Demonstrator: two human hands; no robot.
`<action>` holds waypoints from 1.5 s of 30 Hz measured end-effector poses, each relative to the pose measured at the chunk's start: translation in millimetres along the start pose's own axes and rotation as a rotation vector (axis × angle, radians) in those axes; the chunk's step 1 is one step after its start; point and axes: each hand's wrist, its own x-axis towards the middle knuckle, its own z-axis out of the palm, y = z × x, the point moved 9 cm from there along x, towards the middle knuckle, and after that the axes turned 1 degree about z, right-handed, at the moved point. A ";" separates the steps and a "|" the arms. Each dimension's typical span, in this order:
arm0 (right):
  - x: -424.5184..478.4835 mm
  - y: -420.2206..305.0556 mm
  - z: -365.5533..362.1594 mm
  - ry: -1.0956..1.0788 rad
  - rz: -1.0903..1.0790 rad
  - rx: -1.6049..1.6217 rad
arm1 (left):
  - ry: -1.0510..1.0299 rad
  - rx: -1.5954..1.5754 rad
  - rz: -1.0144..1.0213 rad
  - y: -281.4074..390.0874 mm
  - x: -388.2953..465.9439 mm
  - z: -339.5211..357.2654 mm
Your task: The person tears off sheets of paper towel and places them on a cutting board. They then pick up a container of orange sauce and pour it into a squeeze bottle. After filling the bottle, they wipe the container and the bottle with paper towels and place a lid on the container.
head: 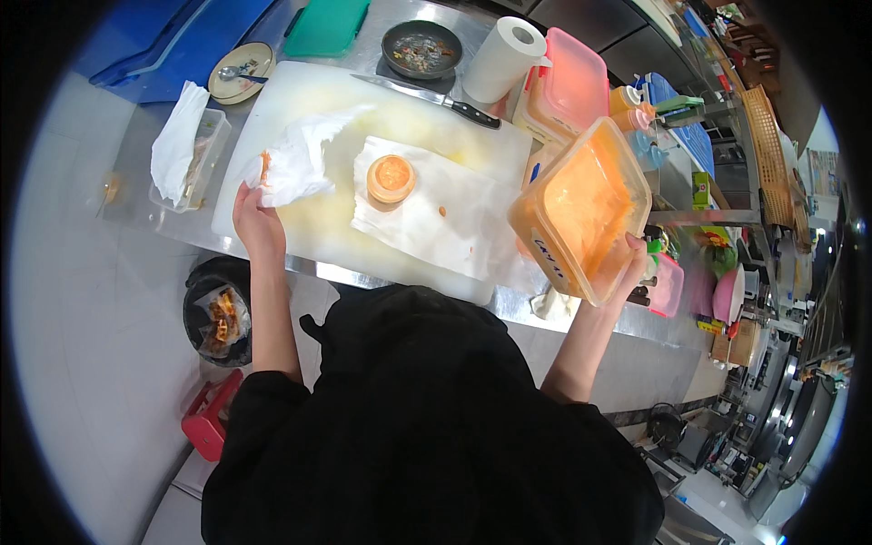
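My left hand (pixel 259 216) grips the near edge of a crumpled white paper towel (pixel 300 160) stained orange, over the left part of a white cutting board (pixel 402 262). With my right hand (pixel 630 262) I hold a tilted clear plastic container (pixel 579 211) by its near side; orange sauce coats its inside, and its side label bears writing. Between my hands, a small jar filled with orange sauce (pixel 392 178) stands on a flat sheet of paper towel (pixel 449 228), which has a few orange drips. A kitchen knife with a black handle (pixel 477 114) lies across the board's far edge.
Behind the board stand a small dark pan with food scraps (pixel 422 49), a paper towel roll (pixel 504 58) and red-lidded containers (pixel 575 75). A plate with a spoon (pixel 242 71) and an open plastic box (pixel 211 160) are at left. Below the counter is a black bin (pixel 218 313).
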 end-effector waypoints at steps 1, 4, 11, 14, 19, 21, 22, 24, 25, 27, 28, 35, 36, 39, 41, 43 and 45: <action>-1.5 0.3 -1.0 -0.006 0.003 -0.003 | -0.058 0.028 -0.021 -7.8 -0.4 -0.2; -3.7 -1.3 -2.1 0.005 0.007 -0.026 | -0.194 0.205 0.009 -24.5 -2.9 -3.9; -7.4 -7.1 3.1 0.030 -0.022 -0.045 | -0.024 0.451 0.228 -15.1 -15.5 -15.5; -10.2 -8.5 4.6 0.049 -0.064 -0.081 | 0.075 0.473 0.213 -4.6 -20.2 -21.0; -5.0 -3.3 2.4 -0.001 0.006 -0.053 | 0.179 0.566 0.341 23.1 -19.3 -26.6; -3.3 -0.4 0.4 0.019 0.007 -0.051 | 0.177 0.495 0.385 31.4 -20.0 -20.9; -3.3 0.3 -0.5 0.022 0.007 -0.054 | 0.158 0.485 0.421 36.5 -20.5 -14.2; -2.6 2.2 -0.9 0.014 0.014 -0.036 | 0.182 0.632 0.463 40.2 -10.3 -23.4; -2.4 3.3 -0.7 0.015 0.028 -0.027 | 0.193 0.702 0.483 41.7 -5.6 -26.7; -2.4 5.3 -1.5 0.022 0.053 -0.009 | 0.189 0.830 0.439 39.5 5.4 -30.6; -2.5 5.6 -1.3 0.023 0.057 -0.017 | 0.185 0.895 0.416 36.9 9.7 -29.8; -11.5 4.1 2.8 0.061 0.036 -0.068 | -0.063 0.885 0.719 38.0 5.6 33.8; -12.0 5.3 3.8 0.060 0.045 -0.067 | -0.100 1.089 0.833 34.4 9.1 42.4; -12.6 7.3 9.2 0.061 0.070 -0.045 | -0.459 1.581 0.929 -14.9 20.8 58.8; -12.3 7.7 11.4 0.025 0.059 -0.023 | -0.620 1.731 0.860 -39.7 23.2 54.3; -17.2 7.5 5.6 0.042 0.049 0.000 | -0.655 1.748 0.762 -42.4 -0.7 59.4; -23.1 7.3 0.3 0.076 0.064 0.017 | -0.655 1.655 0.804 -22.8 -19.0 66.7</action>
